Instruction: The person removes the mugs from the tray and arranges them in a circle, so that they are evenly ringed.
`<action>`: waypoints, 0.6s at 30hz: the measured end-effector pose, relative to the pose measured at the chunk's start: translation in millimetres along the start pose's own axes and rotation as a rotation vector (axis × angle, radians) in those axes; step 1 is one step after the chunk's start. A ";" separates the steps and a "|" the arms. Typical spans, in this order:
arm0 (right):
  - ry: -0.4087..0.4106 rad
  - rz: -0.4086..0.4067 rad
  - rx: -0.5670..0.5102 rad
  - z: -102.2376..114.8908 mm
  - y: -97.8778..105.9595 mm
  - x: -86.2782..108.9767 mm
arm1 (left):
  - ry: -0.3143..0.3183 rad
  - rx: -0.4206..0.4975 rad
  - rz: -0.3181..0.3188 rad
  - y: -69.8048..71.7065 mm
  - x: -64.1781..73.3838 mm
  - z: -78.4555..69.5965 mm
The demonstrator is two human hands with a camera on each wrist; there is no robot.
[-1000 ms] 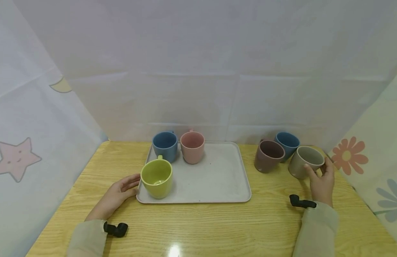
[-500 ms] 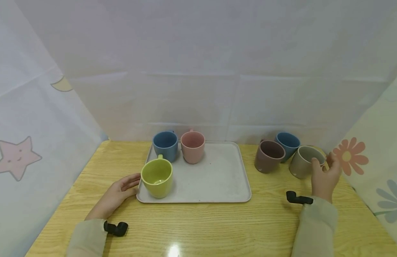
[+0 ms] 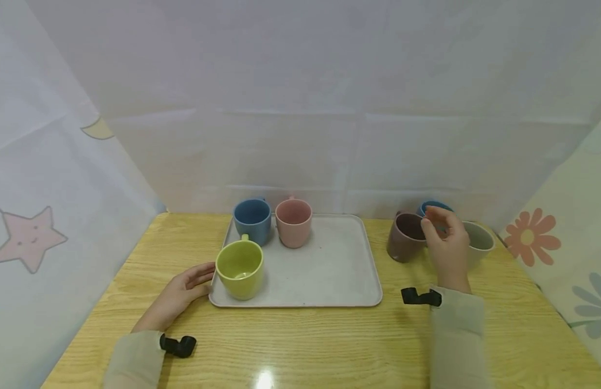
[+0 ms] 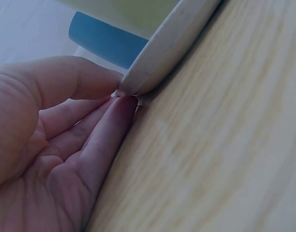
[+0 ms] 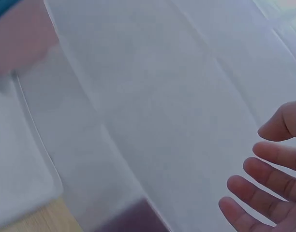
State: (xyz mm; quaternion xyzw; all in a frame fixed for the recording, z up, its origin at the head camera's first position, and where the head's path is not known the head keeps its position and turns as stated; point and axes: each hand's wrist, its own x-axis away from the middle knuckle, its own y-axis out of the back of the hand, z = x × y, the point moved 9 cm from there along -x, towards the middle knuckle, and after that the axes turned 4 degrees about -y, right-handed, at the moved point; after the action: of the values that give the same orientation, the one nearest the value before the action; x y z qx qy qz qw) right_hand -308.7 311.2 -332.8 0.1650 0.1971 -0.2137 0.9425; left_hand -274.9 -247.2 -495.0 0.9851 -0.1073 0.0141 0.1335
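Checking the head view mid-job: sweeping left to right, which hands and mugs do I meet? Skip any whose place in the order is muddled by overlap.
Left hand → green mug → pink mug → purple mug → right hand → grey mug.

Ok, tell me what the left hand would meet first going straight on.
The tray: the left hand has its fingertips at the near rim, apparently touching. Past that, the yellow mug likely comes next.
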 end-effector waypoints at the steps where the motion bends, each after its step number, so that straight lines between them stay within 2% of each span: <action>1: 0.017 0.035 -0.008 4.7 -9.3 2.2 | 0.000 -0.001 0.000 0.1 0.4 0.2; 8: 0.137 0.211 -0.132 29.6 -64.1 19.2 | 0.000 0.004 -0.009 1.5 2.2 0.1; 13: 0.104 0.281 -0.161 28.3 -102.7 34.2 | -0.021 0.004 -0.005 -0.2 1.8 -1.7; 18: 0.087 0.379 -0.133 22.7 -147.4 52.6 | -0.022 0.012 -0.006 -0.4 1.4 -1.8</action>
State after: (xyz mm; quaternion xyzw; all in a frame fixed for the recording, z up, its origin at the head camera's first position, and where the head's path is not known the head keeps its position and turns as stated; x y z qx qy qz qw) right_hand -327.2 158.5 -369.8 0.1457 0.2167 -0.0116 0.9652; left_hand -273.5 -246.6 -493.2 0.9863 -0.1056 0.0036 0.1263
